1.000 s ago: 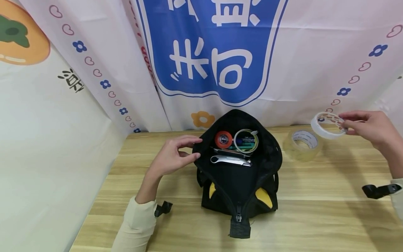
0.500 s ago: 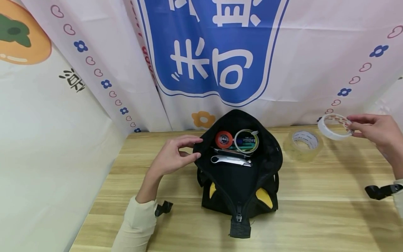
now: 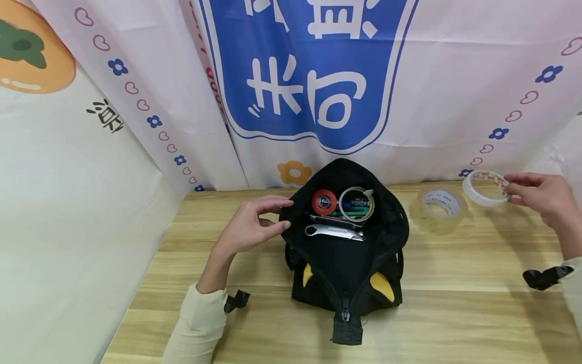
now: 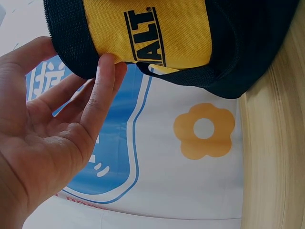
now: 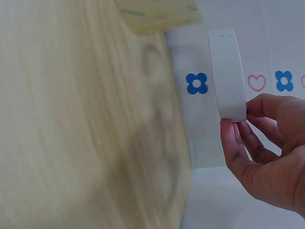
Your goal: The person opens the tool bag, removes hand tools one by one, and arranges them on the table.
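Note:
My left hand (image 3: 252, 222) pinches the left rim of an open black tool bag (image 3: 320, 288) with yellow panels. In the left wrist view, thumb and fingers lie on either side of the bag's black edge (image 4: 71, 43). Inside the bag are a roll of red tape (image 3: 324, 202), a pale tape ring (image 3: 342, 215), and a silver-handled utility knife (image 3: 334, 232). Off to the right, my right hand (image 3: 545, 197) pinches the near side of a roll of white tape (image 3: 477, 198), held above the table. The right wrist view shows this white tape roll (image 5: 228, 76) edge-on between thumb and fingers.
A wide roll of clear packing tape (image 3: 438, 222) stands on the wooden table (image 3: 454, 313), right of the bag. Behind the table hangs a printed white cloth (image 3: 432, 101) with a blue emblem. The bag's zipper end (image 3: 347, 331) points toward me.
My right hand has shifted a little to the right and lower with the white tape roll. My left hand keeps its place on the bag's rim.

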The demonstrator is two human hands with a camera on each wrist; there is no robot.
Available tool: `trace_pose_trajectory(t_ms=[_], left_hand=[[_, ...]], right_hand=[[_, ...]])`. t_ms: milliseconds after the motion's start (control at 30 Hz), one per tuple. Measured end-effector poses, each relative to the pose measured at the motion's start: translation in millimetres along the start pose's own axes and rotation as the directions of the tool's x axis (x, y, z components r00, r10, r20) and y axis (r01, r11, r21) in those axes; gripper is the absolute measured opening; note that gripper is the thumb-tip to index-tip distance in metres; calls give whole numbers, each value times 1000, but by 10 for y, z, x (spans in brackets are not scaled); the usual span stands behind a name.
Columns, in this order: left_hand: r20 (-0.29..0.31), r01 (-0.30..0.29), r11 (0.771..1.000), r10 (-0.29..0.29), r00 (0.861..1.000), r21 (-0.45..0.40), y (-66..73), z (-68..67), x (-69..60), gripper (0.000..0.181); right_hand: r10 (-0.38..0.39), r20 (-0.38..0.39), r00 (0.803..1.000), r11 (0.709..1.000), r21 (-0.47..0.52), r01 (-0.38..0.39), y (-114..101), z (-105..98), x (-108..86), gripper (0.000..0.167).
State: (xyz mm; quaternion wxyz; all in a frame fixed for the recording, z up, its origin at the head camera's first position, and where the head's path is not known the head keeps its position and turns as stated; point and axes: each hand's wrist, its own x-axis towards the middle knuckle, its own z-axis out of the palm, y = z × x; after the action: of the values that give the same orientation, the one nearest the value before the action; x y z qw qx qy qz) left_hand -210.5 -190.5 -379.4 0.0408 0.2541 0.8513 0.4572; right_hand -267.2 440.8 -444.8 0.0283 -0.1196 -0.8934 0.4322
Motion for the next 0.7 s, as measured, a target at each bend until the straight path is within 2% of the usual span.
trace_pose_trajectory(t_ms=[100,367,600,700], left_hand=[[-1,-6,1000,6,1000,-7,-3,0,2,42],[-2,-12,1000,12,1000,-9,-12,13,-4,42],[0,-3,1000,3,1000,-13,-19,17,2,42],[-2,-8,1000,8,1000,-14,-14,10,5,42]], right_hand=[[14,14,1000,1000,18,-14,28,36,18,49],[-10,48,999,998,56,7,108,157,72,26],[3,85,996,1000,-20,-1,182,229,86,52],[2,98,995,1000,-20,0,195,260,102,50]])
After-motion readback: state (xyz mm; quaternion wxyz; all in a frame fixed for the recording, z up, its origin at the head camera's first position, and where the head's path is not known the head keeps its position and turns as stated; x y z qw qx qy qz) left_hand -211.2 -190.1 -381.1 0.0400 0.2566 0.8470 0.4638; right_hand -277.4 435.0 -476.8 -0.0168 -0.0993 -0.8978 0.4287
